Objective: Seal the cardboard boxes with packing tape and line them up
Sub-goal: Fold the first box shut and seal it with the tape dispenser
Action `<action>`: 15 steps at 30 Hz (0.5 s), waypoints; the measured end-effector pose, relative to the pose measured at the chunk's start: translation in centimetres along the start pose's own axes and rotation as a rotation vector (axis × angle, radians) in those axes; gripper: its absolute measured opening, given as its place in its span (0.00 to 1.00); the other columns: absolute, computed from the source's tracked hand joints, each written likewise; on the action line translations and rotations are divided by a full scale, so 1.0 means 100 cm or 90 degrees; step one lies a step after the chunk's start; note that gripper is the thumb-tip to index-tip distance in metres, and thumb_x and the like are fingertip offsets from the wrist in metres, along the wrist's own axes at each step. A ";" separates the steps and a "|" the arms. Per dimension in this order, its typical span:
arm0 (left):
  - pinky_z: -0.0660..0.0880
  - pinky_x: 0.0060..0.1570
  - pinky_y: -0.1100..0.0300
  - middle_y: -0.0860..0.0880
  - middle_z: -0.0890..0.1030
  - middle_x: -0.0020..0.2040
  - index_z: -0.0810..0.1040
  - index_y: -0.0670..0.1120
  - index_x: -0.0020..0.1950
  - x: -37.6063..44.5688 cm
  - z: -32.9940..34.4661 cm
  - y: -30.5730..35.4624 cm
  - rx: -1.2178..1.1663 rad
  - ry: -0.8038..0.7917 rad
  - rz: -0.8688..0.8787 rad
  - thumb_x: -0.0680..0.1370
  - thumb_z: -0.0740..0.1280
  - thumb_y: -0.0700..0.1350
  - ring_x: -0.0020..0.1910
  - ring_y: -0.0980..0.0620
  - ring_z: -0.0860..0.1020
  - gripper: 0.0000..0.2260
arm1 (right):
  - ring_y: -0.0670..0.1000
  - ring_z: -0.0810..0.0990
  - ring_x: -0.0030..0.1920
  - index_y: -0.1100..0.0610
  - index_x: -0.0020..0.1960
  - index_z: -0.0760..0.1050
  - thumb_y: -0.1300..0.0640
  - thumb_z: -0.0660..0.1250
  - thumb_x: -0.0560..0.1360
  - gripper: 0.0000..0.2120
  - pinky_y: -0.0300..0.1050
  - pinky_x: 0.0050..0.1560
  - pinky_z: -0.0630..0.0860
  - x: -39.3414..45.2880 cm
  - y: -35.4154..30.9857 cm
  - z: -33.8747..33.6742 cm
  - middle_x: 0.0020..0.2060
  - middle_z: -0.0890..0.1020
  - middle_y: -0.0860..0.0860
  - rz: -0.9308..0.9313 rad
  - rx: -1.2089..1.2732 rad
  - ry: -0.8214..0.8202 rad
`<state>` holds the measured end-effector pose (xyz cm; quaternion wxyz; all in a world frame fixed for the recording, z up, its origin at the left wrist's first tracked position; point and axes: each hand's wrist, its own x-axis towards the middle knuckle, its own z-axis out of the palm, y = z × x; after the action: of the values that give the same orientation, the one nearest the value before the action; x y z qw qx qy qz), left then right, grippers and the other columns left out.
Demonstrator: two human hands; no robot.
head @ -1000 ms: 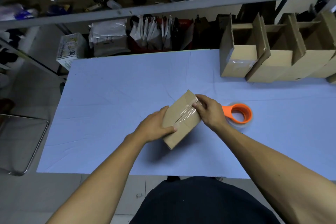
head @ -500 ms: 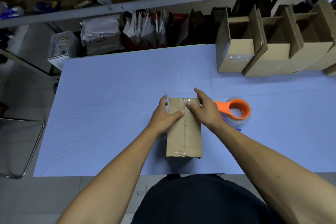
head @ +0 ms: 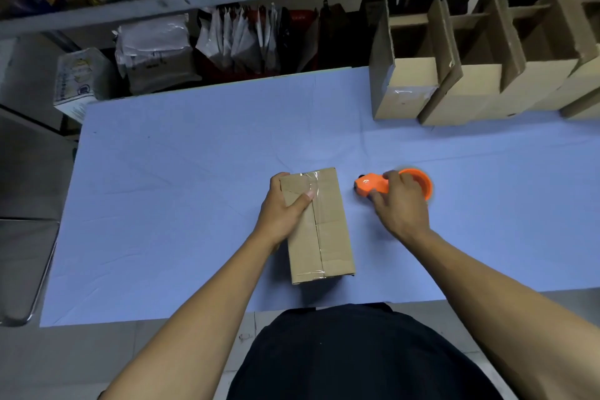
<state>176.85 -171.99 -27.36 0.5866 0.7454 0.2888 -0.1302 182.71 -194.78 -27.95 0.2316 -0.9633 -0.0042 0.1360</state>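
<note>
Head view, going big to small: the blue table (head: 194, 156) fills the middle of the frame, and a row of open-topped boxes (head: 454, 88) sits along its far edge at upper right. The box (head: 319, 227) being worked on lies flat at centre, long side running away from the person, with clear tape down its seam and over the far end. The left hand (head: 285, 208) grips its far left corner, fingers wrapped over the edge and thumb pressed on top by the seam. Just right of it, not touching, the right hand (head: 401, 204) curls around the orange tape dispenser (head: 393, 185), which looks to be still on the table.

My guess is this is the pick-up for another strip. Tips: keep that left hand pinning the box so it doesn't skid, start the tape a bit over the end so it wraps down, pull straight along the seam, then rub it flat.
</note>
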 end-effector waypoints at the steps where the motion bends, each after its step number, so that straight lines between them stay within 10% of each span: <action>1: 0.77 0.57 0.56 0.58 0.79 0.58 0.66 0.59 0.66 0.000 0.001 -0.001 0.000 0.003 -0.001 0.75 0.73 0.54 0.57 0.56 0.79 0.23 | 0.63 0.75 0.55 0.65 0.64 0.71 0.55 0.69 0.76 0.21 0.53 0.49 0.70 0.000 0.009 -0.001 0.55 0.77 0.63 0.016 -0.052 -0.032; 8: 0.77 0.54 0.57 0.58 0.79 0.58 0.66 0.58 0.65 0.000 0.002 0.000 -0.006 0.010 -0.011 0.71 0.73 0.58 0.56 0.57 0.80 0.26 | 0.64 0.77 0.47 0.61 0.64 0.68 0.67 0.63 0.70 0.22 0.48 0.38 0.67 0.011 0.009 -0.008 0.47 0.78 0.60 -0.010 -0.078 -0.075; 15: 0.73 0.54 0.57 0.56 0.73 0.65 0.59 0.53 0.77 0.006 -0.012 0.037 0.032 -0.024 -0.094 0.67 0.74 0.59 0.63 0.52 0.75 0.43 | 0.57 0.74 0.39 0.55 0.45 0.73 0.49 0.53 0.69 0.14 0.45 0.34 0.68 0.035 -0.046 -0.075 0.34 0.77 0.51 -0.095 0.140 0.006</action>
<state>179.31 -171.26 -24.42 0.5615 0.7341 0.3286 -0.1945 188.31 -193.76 -20.40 0.3456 -0.9296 -0.0598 0.1134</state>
